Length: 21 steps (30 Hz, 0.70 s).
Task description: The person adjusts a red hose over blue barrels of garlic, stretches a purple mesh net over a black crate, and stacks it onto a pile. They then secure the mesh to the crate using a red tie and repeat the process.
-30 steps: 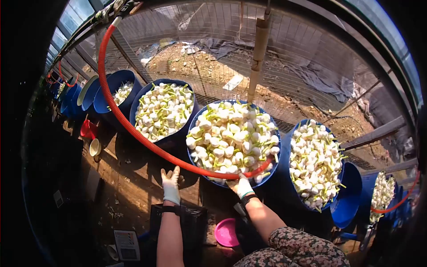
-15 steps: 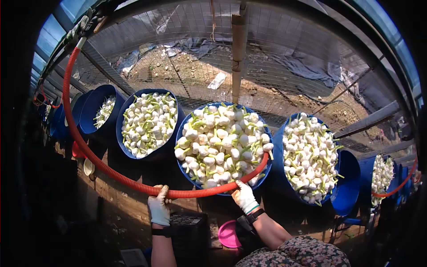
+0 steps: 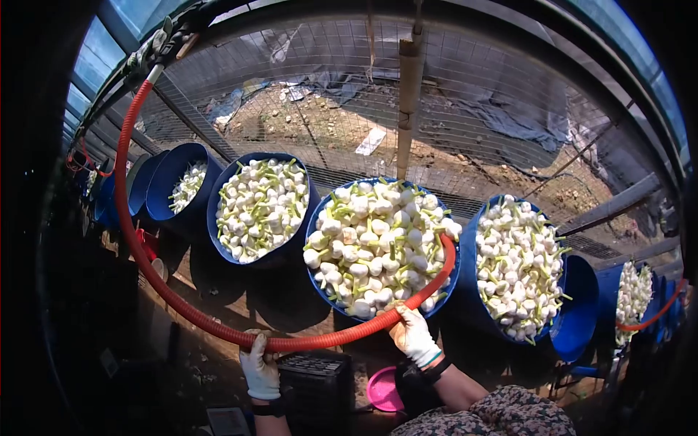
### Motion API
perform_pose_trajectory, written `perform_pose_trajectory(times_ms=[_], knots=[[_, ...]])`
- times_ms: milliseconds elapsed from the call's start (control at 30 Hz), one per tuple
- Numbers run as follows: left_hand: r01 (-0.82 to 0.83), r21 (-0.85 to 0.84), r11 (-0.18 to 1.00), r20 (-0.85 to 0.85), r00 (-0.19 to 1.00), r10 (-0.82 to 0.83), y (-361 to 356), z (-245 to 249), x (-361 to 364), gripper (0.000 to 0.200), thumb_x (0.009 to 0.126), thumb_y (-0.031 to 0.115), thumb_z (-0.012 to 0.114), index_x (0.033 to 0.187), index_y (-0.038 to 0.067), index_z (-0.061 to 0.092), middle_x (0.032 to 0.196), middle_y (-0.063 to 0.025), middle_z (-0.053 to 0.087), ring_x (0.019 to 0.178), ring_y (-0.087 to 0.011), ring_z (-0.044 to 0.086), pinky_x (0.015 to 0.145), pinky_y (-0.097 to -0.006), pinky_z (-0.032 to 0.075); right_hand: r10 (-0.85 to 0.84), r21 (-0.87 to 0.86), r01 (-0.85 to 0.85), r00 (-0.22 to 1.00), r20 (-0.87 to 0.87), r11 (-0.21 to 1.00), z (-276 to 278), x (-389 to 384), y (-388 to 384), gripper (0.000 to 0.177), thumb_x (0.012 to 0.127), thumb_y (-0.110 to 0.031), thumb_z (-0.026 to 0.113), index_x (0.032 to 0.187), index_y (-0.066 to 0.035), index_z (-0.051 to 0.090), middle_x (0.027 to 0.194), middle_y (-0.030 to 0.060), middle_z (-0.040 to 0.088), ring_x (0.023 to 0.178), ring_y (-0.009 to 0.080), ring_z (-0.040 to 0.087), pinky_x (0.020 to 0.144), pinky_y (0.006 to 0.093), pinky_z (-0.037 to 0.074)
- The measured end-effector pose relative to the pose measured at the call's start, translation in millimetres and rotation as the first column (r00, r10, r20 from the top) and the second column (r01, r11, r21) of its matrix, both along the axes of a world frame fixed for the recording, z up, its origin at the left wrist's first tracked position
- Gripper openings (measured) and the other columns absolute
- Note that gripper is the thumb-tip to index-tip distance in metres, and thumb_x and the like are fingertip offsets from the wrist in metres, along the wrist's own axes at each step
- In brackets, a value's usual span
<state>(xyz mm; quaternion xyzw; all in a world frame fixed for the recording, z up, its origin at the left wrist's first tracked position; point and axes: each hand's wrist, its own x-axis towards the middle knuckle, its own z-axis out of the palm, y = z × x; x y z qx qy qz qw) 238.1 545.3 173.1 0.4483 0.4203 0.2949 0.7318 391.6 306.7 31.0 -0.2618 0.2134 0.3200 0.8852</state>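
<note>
A red corrugated hose (image 3: 327, 340) sweeps in a long curve from the upper left, across in front of me, to a blue tub (image 3: 311, 272) heaped with white garlic bulbs (image 3: 374, 240) on short green stems. My left hand (image 3: 259, 369), in a white glove, is closed around the hose at its low point. Farther along, near the tub's front rim, my right hand (image 3: 416, 338), also gloved, grips the same hose from below. The hose's far end lies over the bulbs at the tub's right side, its opening not clearly visible.
More blue tubs of garlic stand in the row: one (image 3: 211, 211) to the left, one (image 3: 469, 269) to the right. A black crate (image 3: 314, 370) and a pink basin (image 3: 385, 389) are below my hands. Wire mesh (image 3: 291, 138) and a post (image 3: 408, 94) rise behind the tubs.
My view has shifted, so the scene sits lower and farther right. The hose end reaches a little farther back along the tub's right side. Both hands keep hold of the hose.
</note>
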Motion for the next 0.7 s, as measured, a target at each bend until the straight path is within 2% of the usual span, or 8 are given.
perform_pose_trajectory(times_ms=[67, 167, 200, 300, 500, 533, 600, 700], knots=[[-0.025, -0.032, 0.999, 0.048, 0.998, 0.026, -0.7, 2.7, -1.9, 0.017, 0.087, 0.009, 0.061, 0.101, 0.009, 0.054, 0.089, -0.0034, 0.061, 0.059, -0.0068, 0.049, 0.052, -0.0191, 0.040, -0.038, 0.055, 0.041, 0.997, -0.066, 0.998, 9.3, 7.9, 1.8, 0.013, 0.090, -0.009, 0.055, 0.101, -0.003, 0.050, 0.092, 0.0125, 0.059, 0.092, 0.0348, 0.060, 0.088, 0.0503, 0.048], [-0.011, -0.142, 0.990, 0.175, 0.984, 0.036, 17.0, -4.3, -18.1, 0.020, 0.087, 0.009, 0.061, 0.105, 0.008, 0.054, 0.093, -0.0034, 0.061, 0.068, -0.0088, 0.053, 0.063, -0.0214, 0.045, -0.045, 0.050, 0.040, 0.995, 0.095, 0.998, 25.9, 15.1, 15.4, 0.014, 0.089, -0.009, 0.056, 0.101, -0.005, 0.049, 0.090, 0.0121, 0.059, 0.090, 0.0342, 0.061, 0.085, 0.0497, 0.049], [-0.016, -0.138, 0.990, 0.175, 0.984, 0.041, 19.7, -6.7, -25.6, 0.020, 0.087, 0.009, 0.061, 0.105, 0.008, 0.054, 0.093, -0.0034, 0.061, 0.068, -0.0088, 0.053, 0.063, -0.0214, 0.045, -0.026, 0.049, 0.020, 0.993, 0.113, 0.999, 32.5, 15.2, 18.2, 0.015, 0.089, -0.009, 0.056, 0.102, -0.005, 0.049, 0.091, 0.0120, 0.059, 0.089, 0.0341, 0.061, 0.085, 0.0501, 0.049], [-0.121, -0.030, 0.992, 0.128, 0.984, 0.124, 23.4, 2.6, -31.6, 0.016, 0.086, 0.018, 0.063, 0.099, 0.008, 0.060, 0.092, -0.0037, 0.063, 0.086, -0.0128, 0.057, 0.076, -0.0273, 0.045, 0.068, 0.078, -0.076, 0.993, 0.101, 0.994, 44.2, 20.1, 41.7, 0.019, 0.089, -0.009, 0.057, 0.106, -0.005, 0.048, 0.092, 0.0119, 0.059, 0.088, 0.0338, 0.061, 0.086, 0.0512, 0.050], [-0.189, 0.032, 0.981, 0.102, 0.977, 0.185, 25.0, 24.8, -33.5, 0.024, 0.085, 0.014, 0.066, 0.106, 0.011, 0.054, 0.094, -0.0012, 0.060, 0.079, -0.0095, 0.055, 0.071, -0.0249, 0.047, 0.314, 0.263, -0.314, 0.949, 0.043, 0.912, 1.5, 48.8, 109.1, 0.016, 0.090, -0.008, 0.057, 0.102, 0.000, 0.050, 0.092, 0.0158, 0.060, 0.088, 0.0359, 0.063, 0.084, 0.0520, 0.052], [-0.156, 0.046, 0.987, 0.063, 0.986, 0.153, 30.6, 20.2, -38.0, 0.025, 0.085, 0.015, 0.067, 0.106, 0.011, 0.054, 0.092, -0.0011, 0.059, 0.074, -0.0085, 0.054, 0.062, -0.0222, 0.046, 0.364, 0.297, -0.358, 0.931, 0.039, 0.885, -5.9, 59.1, 121.4, 0.016, 0.091, -0.009, 0.056, 0.102, 0.000, 0.050, 0.092, 0.0165, 0.060, 0.089, 0.0366, 0.062, 0.085, 0.0528, 0.051], [-0.112, 0.164, 0.980, 0.039, 0.993, 0.107, 33.8, 16.4, -32.8, 0.025, 0.085, 0.013, 0.066, 0.105, 0.010, 0.053, 0.091, -0.0020, 0.058, 0.071, -0.0086, 0.054, 0.056, -0.0208, 0.045, 0.465, 0.344, -0.445, 0.885, 0.026, 0.827, -25.7, 81.3, 149.3, 0.017, 0.092, -0.011, 0.054, 0.103, 0.001, 0.051, 0.093, 0.0177, 0.061, 0.090, 0.0381, 0.062, 0.086, 0.0544, 0.050], [-0.180, 0.212, 0.961, 0.046, 0.984, 0.174, 40.1, 2.0, -24.4, 0.025, 0.085, 0.011, 0.065, 0.106, 0.008, 0.052, 0.093, -0.0040, 0.058, 0.072, -0.0091, 0.054, 0.056, -0.0201, 0.045, 0.568, 0.357, -0.539, 0.823, 0.029, 0.763, -41.5, 102.3, 194.4, 0.017, 0.094, -0.014, 0.052, 0.104, 0.000, 0.053, 0.093, 0.0174, 0.062, 0.092, 0.0394, 0.062, 0.087, 0.0561, 0.049]])
